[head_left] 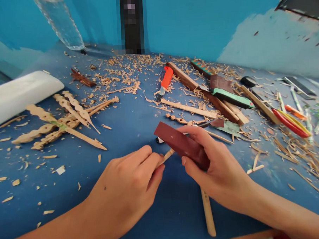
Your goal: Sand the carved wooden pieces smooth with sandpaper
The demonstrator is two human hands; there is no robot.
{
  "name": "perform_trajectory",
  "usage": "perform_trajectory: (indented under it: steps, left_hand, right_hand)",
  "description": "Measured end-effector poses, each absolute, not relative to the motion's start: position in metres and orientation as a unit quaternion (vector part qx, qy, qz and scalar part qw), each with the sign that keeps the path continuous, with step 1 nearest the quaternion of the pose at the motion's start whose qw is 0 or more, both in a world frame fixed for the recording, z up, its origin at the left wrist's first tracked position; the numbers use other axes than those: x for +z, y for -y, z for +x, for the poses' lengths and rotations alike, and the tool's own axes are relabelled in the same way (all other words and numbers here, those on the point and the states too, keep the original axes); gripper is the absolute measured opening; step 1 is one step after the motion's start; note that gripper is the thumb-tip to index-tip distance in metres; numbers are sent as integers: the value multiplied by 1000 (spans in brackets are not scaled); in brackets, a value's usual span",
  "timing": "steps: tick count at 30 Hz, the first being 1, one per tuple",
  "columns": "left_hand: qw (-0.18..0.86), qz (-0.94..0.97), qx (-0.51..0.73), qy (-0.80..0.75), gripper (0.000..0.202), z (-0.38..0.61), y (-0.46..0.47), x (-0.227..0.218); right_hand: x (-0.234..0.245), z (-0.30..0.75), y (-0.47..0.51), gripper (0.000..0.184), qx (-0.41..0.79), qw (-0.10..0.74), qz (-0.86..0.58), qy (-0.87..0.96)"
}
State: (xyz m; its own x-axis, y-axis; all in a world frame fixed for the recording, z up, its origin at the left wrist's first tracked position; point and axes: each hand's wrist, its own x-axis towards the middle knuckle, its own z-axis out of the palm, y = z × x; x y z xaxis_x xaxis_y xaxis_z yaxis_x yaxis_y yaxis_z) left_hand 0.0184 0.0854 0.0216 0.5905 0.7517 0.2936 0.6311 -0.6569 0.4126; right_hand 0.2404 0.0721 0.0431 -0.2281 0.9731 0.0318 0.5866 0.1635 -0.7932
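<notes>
My right hand (217, 166) is closed around a dark red sanding block (180, 143), thumb on the near side and fingers over the far side. My left hand (133, 184) pinches a thin pale wooden stick (166, 156). The stick's far end meets the underside of the block, and the rest is hidden in my fingers. Below my right hand lies a tool with a round wooden handle (208, 212); its other end is out of sight. Just behind the block are a small carved wavy wooden piece (176, 118) and a flat blade (230, 127).
Several carved wooden sticks (78, 130) lie crossed at left beside a white case-like object (23, 93). An orange-handled cutter (166, 79), a green-handled knife (232, 98) and wood strips (184, 75) lie behind. A plastic bottle (62, 25) stands at the back. Shavings (120, 72) litter the blue table (128, 124).
</notes>
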Motion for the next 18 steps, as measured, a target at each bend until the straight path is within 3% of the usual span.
perform_trajectory:
  steps: [5,11,18]
  left_hand:
    - [151,886,195,-392,22,17,-85,22]
    - [154,885,183,-399,24,19,-86,24]
    - [176,887,136,-405,21,21,-86,28]
  right_hand:
    - [52,230,-67,23,270,265,-555,740]
    - [50,219,-63,18,253,269,-588,720]
    - [36,209,-47,9,78,235,-610,753]
